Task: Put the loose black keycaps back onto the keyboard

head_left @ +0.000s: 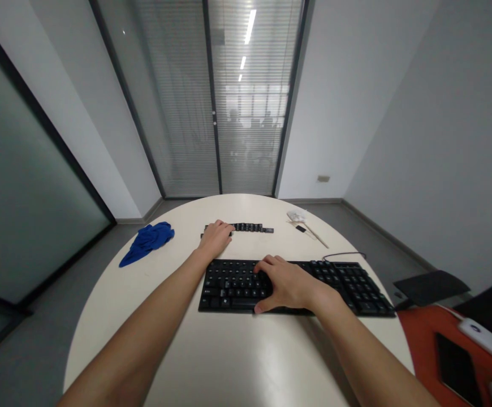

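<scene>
A black keyboard (348,285) lies across the round white table (237,350). My right hand (286,282) rests palm down on its middle keys, fingers curled slightly and pointing left. Behind the keyboard runs a row of loose black keycaps (252,228). My left hand (216,236) reaches over the left end of that row, fingers bent down onto the caps; whether it grips one is hidden.
A crumpled blue cloth (148,240) lies at the table's left edge. A small white object with thin sticks (303,223) sits at the back right. A thin cable (343,254) loops behind the keyboard. An orange chair (453,362) with a phone stands at the right.
</scene>
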`<state>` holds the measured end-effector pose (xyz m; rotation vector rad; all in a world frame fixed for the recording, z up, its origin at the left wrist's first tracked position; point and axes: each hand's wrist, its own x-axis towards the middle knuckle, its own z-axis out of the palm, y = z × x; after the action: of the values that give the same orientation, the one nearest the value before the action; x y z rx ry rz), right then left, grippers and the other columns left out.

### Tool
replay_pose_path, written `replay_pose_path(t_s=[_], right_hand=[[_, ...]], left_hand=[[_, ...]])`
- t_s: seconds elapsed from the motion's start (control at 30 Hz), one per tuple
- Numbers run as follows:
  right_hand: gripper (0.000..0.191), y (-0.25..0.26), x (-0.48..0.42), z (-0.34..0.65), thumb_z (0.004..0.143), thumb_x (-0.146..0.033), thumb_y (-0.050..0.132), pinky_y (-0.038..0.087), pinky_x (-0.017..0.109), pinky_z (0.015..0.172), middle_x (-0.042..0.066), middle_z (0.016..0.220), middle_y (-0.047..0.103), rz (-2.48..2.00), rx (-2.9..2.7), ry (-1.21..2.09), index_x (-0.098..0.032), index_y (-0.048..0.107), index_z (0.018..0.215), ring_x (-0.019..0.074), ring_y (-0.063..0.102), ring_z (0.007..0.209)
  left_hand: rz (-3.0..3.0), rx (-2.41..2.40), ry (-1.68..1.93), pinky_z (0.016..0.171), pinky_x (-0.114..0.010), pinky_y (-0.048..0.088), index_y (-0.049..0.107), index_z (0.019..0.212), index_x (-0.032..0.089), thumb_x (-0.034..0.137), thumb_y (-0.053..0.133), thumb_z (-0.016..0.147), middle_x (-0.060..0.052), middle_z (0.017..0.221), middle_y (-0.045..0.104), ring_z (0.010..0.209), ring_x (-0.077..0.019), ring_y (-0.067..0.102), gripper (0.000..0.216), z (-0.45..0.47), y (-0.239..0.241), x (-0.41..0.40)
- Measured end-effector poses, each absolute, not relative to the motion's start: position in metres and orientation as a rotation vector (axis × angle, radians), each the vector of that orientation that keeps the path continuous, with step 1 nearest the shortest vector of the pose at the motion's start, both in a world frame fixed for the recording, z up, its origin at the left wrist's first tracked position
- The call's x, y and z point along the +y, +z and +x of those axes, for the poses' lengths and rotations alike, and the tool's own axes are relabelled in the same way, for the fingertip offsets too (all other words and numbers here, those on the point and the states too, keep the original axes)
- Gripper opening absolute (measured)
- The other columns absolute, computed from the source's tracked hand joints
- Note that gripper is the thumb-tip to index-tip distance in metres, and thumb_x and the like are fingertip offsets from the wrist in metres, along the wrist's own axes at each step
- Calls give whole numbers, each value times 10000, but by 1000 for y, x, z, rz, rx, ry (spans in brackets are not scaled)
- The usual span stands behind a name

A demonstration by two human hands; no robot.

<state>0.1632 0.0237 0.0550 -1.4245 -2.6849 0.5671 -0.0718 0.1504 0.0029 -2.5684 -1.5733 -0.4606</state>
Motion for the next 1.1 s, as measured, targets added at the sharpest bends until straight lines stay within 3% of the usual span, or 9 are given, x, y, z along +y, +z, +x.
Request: replay_pose_path(t_s=[0.27, 0.47, 0.6, 0.83, 1.1], right_hand=[[810, 55, 24, 166, 605, -662, 835, 502, 505, 964, 151, 1200, 609, -1425, -2685, 575, -170, 625, 1214, 367, 562, 1130], [785, 54, 26, 166, 602, -632, 853, 502, 478, 955, 143, 1188, 604, -1405, -2684, 578, -170, 622, 1194, 357, 565, 1128], [753, 53, 26, 166, 634, -598, 850, 494, 464, 963, 144, 1188, 600, -1375, -2684, 583, -155, 618, 1196, 348, 563, 1130], [746, 47, 34, 172, 642, -633, 834, 477, 457, 959, 126, 1137, 604, -1270, -2690, 578, -169, 618, 1184, 331, 567, 1090], [763, 47, 36, 177, 649, -614, 838, 448, 460, 1017, 126, 1191, 594, -1233, -2690, 655, -171, 608, 1226, 321, 542, 1141]], left_hand=[[-2622, -1570, -568, 1004, -437, 438, 731, 1016, 211, 100, 655, 879, -93, 1087, 738, 1132, -299, 597, 192, -62, 2, 149], [-2713, -1573, -835, 970, -322, 498, 691, 1116, 187, 114, 651, 898, -69, 1154, 713, 1065, -210, 662, 234, -47, 14, 109], [-2807, -1576, -949, 882, -276, 539, 702, 1064, 191, 140, 674, 894, -27, 1035, 743, 944, -174, 697, 180, -43, 15, 72], [-2977, -1809, -1444, 917, -330, 547, 731, 1030, 204, 151, 708, 832, -27, 1018, 768, 944, -202, 710, 207, -52, 0, 43], [-2998, -1756, -1327, 1013, -363, 489, 766, 1015, 233, 187, 735, 839, -13, 1053, 783, 1010, -217, 710, 184, -50, -3, 40]])
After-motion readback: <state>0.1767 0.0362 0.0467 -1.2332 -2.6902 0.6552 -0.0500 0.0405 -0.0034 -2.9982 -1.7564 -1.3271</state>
